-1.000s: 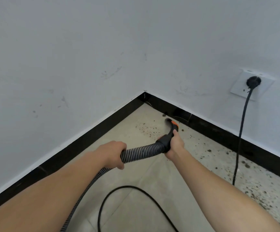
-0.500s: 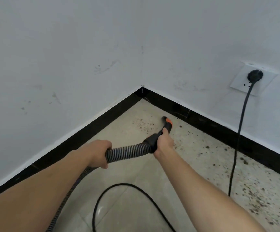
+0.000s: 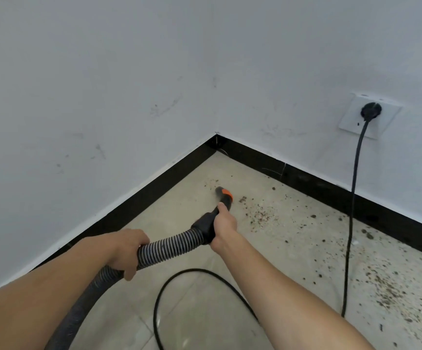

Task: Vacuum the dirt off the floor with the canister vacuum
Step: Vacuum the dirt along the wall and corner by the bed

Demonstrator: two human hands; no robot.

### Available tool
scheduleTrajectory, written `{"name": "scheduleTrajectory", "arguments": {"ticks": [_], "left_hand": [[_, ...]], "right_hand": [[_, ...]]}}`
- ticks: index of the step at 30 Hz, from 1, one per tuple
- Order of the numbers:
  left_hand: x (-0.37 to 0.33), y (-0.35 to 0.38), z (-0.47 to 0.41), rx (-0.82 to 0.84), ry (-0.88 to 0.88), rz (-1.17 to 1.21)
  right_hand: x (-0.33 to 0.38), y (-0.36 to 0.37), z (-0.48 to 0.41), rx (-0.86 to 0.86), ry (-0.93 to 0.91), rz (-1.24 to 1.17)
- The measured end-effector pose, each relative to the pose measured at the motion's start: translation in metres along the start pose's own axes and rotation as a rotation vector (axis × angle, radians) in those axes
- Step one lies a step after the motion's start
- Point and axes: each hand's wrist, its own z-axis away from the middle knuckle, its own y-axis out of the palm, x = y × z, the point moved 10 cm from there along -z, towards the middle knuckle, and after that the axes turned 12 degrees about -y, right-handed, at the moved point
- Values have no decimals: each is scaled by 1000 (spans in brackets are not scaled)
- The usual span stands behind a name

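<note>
My left hand (image 3: 126, 251) is gripping the ribbed hose (image 3: 169, 246), and my right hand (image 3: 224, 227) is gripping the nozzle (image 3: 224, 194). The power cord (image 3: 204, 272) is looping just behind my fingers (image 3: 139, 239) and could snag the hose.

1 head-worn view; looks forward and down, close over the floor (image 3: 199, 304)

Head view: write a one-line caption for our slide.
Left hand grips the ribbed hose, right hand the nozzle, aimed at dirt near the floor corner.
</note>
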Motion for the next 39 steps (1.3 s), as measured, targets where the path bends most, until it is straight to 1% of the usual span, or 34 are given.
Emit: {"name": "scheduleTrajectory", "arguments": {"ticks": [2, 4, 9, 13, 15, 20, 22, 26, 29, 31, 34, 39], "left_hand": [[12, 10, 9, 20, -19, -6], [15, 14, 15, 8, -2, 0], [-9, -1, 19, -59, 90, 129], [-28, -12, 19, -91, 129, 134], [-25, -14, 17, -87, 123, 134], [-16, -21, 10, -97, 117, 186], [-23, -21, 7, -94, 128, 194], [-40, -26, 4, -93, 167, 216], [-44, -31, -1, -104, 154, 222], [-45, -28, -6, -69, 137, 206], [-46, -21, -10, -21, 124, 181], [-34, -21, -18, -19, 90, 184]], "right_hand": [[-14, 10, 6, 29, 14, 13], [-17, 9, 6, 15, 0, 17], [8, -13, -9, -50, -69, -12], [24, -3, -19, 66, 2, 46], [29, 4, -18, 86, -4, 95], [38, 4, -22, -23, -95, 144], [44, 1, -28, -14, -95, 181], [60, 5, -41, 58, -81, 245], [65, -2, -50, -7, -107, 256], [61, 3, -54, 40, -83, 284], [55, 20, -52, 180, -30, 326], [48, 29, -52, 197, -8, 308]]}}
